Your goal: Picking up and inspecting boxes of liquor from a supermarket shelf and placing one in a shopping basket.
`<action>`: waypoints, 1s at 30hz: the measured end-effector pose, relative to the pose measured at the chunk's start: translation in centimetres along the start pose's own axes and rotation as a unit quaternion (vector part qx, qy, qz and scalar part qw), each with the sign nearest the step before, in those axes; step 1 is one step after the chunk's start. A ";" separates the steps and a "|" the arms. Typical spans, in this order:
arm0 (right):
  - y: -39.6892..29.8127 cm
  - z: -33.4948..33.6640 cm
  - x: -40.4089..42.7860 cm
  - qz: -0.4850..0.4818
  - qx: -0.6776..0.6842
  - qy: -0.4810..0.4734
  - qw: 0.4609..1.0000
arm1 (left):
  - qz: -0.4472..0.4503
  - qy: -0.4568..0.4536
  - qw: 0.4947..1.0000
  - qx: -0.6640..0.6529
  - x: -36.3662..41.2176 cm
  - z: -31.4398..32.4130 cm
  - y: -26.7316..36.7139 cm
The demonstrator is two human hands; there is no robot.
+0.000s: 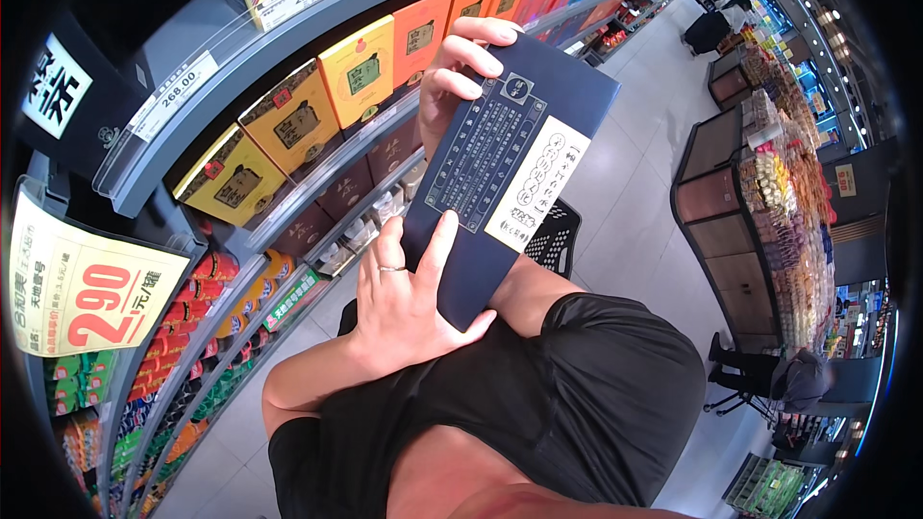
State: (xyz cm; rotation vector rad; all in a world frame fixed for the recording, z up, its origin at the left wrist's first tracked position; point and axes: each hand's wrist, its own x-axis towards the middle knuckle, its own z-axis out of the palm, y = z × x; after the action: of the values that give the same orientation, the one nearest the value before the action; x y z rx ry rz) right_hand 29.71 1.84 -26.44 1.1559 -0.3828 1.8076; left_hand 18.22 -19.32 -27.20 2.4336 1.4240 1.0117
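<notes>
A flat, dark navy box (555, 79) with printed writing and a white panel is held tilted in front of my chest. My right hand (461, 72) grips its upper part, fingers curled over the left edge; the palm and thumb are hidden behind it. My left hand (411, 288), with a ring on one finger, is at the lower end. Its index fingertip rests on the printed face and its thumb lies by the bottom corner. Nearest on the shelf beyond my hands stand an orange-red box (418, 32) and a yellow box (357, 76).
Curved shelving (216, 108) on the left holds boxes and, lower down, several rows of cans (155, 357). A black perforated basket (559, 234) is partly hidden behind the box. Across the tiled aisle stands a display counter (728, 231) of packaged goods. One person (714, 29) is far off, another (786, 378) at right.
</notes>
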 end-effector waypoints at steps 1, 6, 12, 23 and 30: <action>-0.3 -0.1 0.0 0.015 -0.033 0.008 0.999 | 0.004 0.007 1.000 -0.014 0.1 0.0 -0.1; -2.4 -1.0 -0.1 0.063 -0.104 0.049 0.991 | -0.021 -0.013 0.996 -0.088 -0.1 0.4 -1.1; -5.1 -4.8 -0.3 0.149 -0.164 0.021 0.975 | -0.013 -0.001 0.982 -0.189 0.1 1.6 -3.1; -1.4 3.9 -0.2 0.139 -0.323 0.460 0.815 | -0.217 -0.130 0.687 -0.681 -2.1 4.1 -7.9; -0.1 1.5 -1.7 0.095 -0.477 0.489 0.725 | -0.248 0.030 0.677 -0.693 -1.7 4.7 -7.0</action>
State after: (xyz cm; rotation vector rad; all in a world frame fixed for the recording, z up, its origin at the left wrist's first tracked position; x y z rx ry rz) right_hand 30.84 0.02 -27.08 -0.5969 -0.6631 1.7223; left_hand 15.49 -15.97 -34.66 0.8303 0.6528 1.2638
